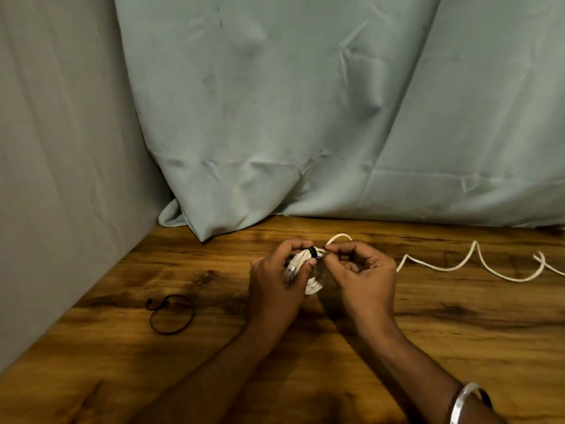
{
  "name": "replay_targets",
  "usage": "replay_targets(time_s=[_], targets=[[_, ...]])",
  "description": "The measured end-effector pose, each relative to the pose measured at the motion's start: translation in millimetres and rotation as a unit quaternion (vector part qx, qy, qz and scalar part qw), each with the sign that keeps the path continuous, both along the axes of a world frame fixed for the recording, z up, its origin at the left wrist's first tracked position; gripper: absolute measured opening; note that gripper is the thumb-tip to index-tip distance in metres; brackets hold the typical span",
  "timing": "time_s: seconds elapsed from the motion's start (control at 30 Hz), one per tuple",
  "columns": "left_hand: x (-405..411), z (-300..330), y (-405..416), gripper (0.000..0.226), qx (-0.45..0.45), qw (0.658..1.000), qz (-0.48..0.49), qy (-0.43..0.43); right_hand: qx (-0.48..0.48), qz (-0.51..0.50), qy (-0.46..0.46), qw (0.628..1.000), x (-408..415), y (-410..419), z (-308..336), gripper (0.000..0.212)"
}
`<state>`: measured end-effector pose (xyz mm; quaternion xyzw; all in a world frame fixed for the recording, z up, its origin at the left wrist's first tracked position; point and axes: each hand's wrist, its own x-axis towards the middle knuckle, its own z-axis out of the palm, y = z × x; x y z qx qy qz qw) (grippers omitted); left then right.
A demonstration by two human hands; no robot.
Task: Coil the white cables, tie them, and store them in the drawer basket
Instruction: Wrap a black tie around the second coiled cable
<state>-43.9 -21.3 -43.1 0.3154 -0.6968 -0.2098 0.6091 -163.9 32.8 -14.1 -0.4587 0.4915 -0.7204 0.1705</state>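
L hand (275,280) grips white cable coil (312,287), plug end poking out by thumb. R hand (362,276) pinches black tie (314,251) wrapped on coil top. Coil sits btwn both hands, above bench (428,347). Loose white cable (477,258) trails right of coil; spare black tie (172,315) left of it.

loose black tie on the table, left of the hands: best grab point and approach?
Pinch the black tie on its near-right arc, coming from above with the left hand. It lies flat on the wooden table as an open loop, hooked end at the far left, so the plain arc nearest that hand is easiest to pinch.
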Motion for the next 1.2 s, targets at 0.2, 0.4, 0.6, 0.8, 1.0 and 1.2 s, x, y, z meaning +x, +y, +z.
replay_targets(time_s=[0.2, 0.4, 0.6, 0.8, 1.0, 1.2], targets=[[-0.2, 1.4, 3.4, 0.023, -0.015, 0.999, 0.015, -0.039, 0.02, -0.013, 0.072, 0.997, -1.8, 2.3, 1.4, 0.023], [1.1, 4.6, 9.0, 0.023, -0.026, 0.996, 0.037, -0.08, 0.047, -0.046, 0.127, 0.99, 1.6, 5.8, 0.1, 0.026], [1.3, 6.0, 9.5, 0.021, -0.018, 0.995, 0.044, -0.086, 0.039, -0.06, 0.106, 0.992, 1.9, 4.9, 1.2, 0.02], [1.8, 7.4, 10.7, 0.02, -0.034, 0.994, 0.052, -0.091, 0.045, -0.042, 0.072, 0.995, 1.9, 3.1, 1.3, 0.024], [3.1, 7.7, 10.1, 0.017, -0.055, 0.991, 0.063, -0.104, 0.057, -0.038, 0.104, 0.992, 0.7, 4.2, 1.5, 0.027], [5.4, 8.4, 8.7, 0.015, -0.068, 0.99, 0.073, -0.098, 0.05, -0.025, 0.097, 0.994, -0.8, -0.2, -1.4, 0.024]])
